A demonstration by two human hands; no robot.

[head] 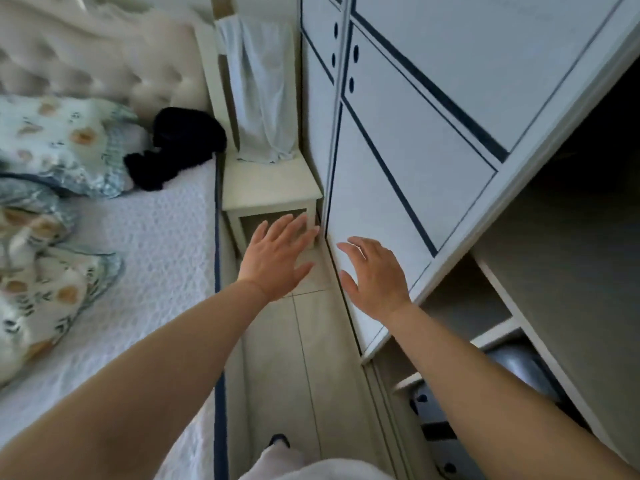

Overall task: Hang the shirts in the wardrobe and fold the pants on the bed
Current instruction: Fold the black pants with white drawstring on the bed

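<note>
A pale blue garment (pixel 261 95) hangs draped over the back of a cream chair (pixel 273 188) that stands between the bed and the wardrobe. A dark navy garment (pixel 173 147) lies crumpled on the white bed (pixel 145 251) near the pillows. Both my hands reach forward over the floor strip, holding nothing. My left hand (pixel 277 259) has its fingers spread, in front of the chair's lower frame. My right hand (pixel 375 277) is spread too, close to the white wardrobe door (pixel 398 174). The wardrobe's open compartment (pixel 571 220) is dark at the right.
A floral duvet and pillow (pixel 52 188) are piled on the bed's left side, under a tufted headboard (pixel 86 53). Narrow tiled floor (pixel 311 358) runs between bed and wardrobe. Lower wardrobe shelves (pixel 485 386) hold dim items. My foot shows at the bottom edge.
</note>
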